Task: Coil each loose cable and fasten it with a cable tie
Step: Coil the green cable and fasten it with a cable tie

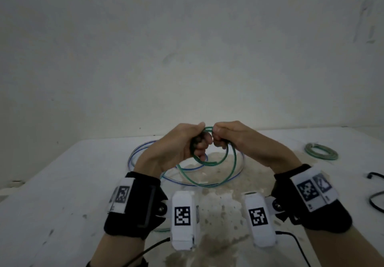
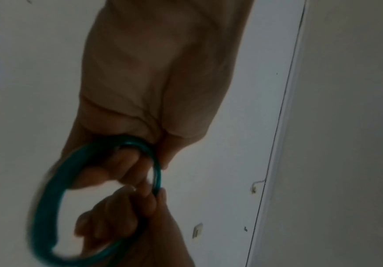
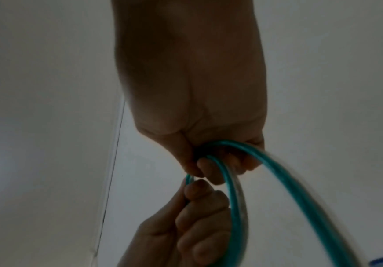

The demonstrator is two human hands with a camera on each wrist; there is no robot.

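The left hand point(image 1: 178, 142) is curled tight round a bunch of loops of the green cable point(image 1: 209, 164), and the right hand point(image 1: 232, 138) is closed on the same cable just beside it, thumb and fingers pinching the strands at the top of the coil. Both are raised above the bench point(image 1: 62, 183), knuckles nearly touching. Below them the gathered turns hang as a small ring, with wider, looser turns sagging down toward the bench.

The likely trouble is the coil springing apart: the lower turns are uneven in size, and if either hand eases its hold to reach for a tie, the stiff loops could slip and fan out. No tie can be made out in either hand. The slack also hangs over the blue cable point(image 1: 133, 156) lying in rings on the bench, so it could snag and drag it along. An already coiled green bundle point(image 1: 321, 151) lies well apart to the right.
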